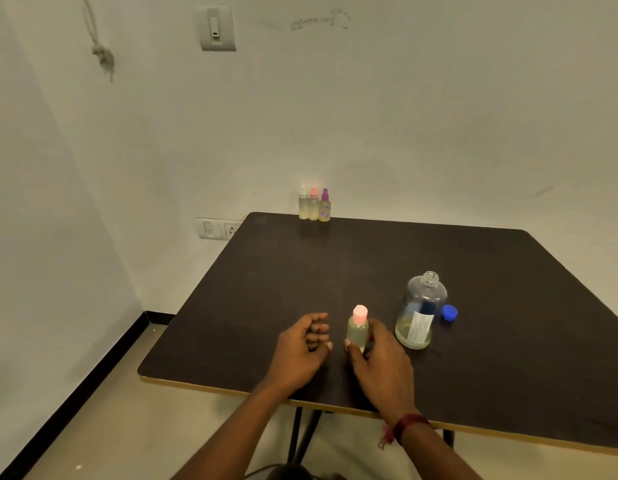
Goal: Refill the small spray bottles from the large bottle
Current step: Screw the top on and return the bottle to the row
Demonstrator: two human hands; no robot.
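Head view takes in a dark table (pixel 266 271) set against a pale wall. On its right side stands the large bottle (pixel 420 311), upright and uncapped, with only a shallow layer of yellowish liquid at the bottom; its blue cap (pixel 450 312) lies just beside it. The right hand (pixel 382 363) wraps around a small spray bottle (pixel 358 329) with a pink top, standing on the table near the front edge and looking well filled. The left hand (pixel 302 344) hovers just beside it, fingers loosely curled and holding nothing. At the far edge, three more small bottles (pixel 314 204) stand side by side, touching or nearly so. Judging by the pink top already on, this bottle seems finished; the next move is probably to carry it back to the row without tipping it.
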